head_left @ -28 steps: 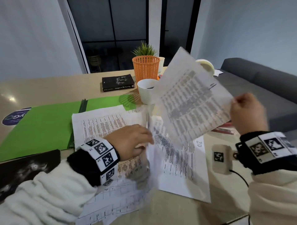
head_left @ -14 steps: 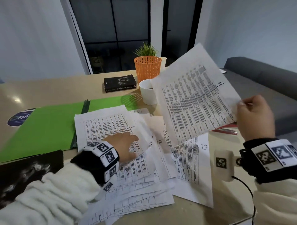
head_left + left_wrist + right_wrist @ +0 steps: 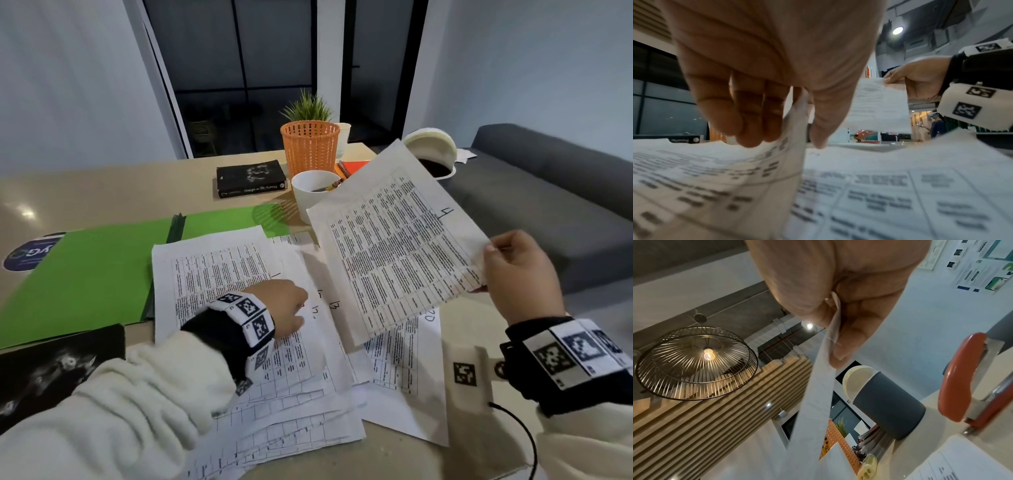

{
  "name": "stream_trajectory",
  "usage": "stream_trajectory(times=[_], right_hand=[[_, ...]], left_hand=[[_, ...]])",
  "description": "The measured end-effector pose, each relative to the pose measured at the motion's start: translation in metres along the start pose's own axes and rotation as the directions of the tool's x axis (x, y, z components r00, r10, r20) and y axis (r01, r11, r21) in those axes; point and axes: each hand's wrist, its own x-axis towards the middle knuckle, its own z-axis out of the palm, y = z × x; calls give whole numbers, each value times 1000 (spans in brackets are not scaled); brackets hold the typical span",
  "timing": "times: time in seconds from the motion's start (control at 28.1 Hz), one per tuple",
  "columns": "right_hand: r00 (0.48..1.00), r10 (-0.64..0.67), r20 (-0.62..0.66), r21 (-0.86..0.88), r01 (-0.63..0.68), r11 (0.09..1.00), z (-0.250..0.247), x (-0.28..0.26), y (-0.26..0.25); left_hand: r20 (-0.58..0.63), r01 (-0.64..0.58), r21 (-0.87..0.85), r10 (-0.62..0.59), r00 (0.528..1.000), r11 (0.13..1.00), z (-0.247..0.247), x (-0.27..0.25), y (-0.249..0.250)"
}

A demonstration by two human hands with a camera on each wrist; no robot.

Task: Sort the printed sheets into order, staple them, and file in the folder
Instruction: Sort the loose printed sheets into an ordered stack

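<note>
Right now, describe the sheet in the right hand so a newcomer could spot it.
Find the green folder, then look right across the spread sheets. The right hand pinches one sheet tilted in the air; alone among them, it is off the table and marked 4.

Printed sheets point(image 3: 239, 342) lie fanned on the table point(image 3: 85, 192), the folder point(image 3: 85, 274) just left of them. Behind the sheets stands a cup point(image 3: 313, 195), with a book point(image 3: 251, 178) and basket point(image 3: 310, 147) beyond; a stapler point(image 3: 966, 382) sits to their right.
</note>
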Motion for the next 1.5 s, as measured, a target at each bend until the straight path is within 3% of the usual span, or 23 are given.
stream_trajectory(times=[0.21,0.36,0.57,0.75,0.93,1.21,1.32,1.5], right_hand=[[1000,18,8,36,-19,999,4,1,4],[1000,15,-24,43,-14,999,8,5,7],[1000,17,-19,50,-16,999,12,6,9],[999,6,-39,46,-4,999,5,8,18],[998,25,-53,58,-22,998,4,8,23],[998,60,-6,131,-59,990,9,2,16],[988,121,99,261,-143,955,13,-1,10],[984,118,136,219,-146,965,19,-4,10]], left_hand=[[-145,123,-94,-135,980,988,-16,-30,-34],[-176,187,-99,-202,963,977,-31,-51,-42],[-15,87,-29,-88,996,996,-11,-49,2],[112,99,33,-102,988,995,4,-38,28],[95,93,48,-97,991,995,7,-33,35],[7,72,-278,-73,997,958,0,-41,4],[-173,136,-461,-239,956,877,-21,-54,-24],[-386,189,-554,-451,805,811,-51,-84,-71]])
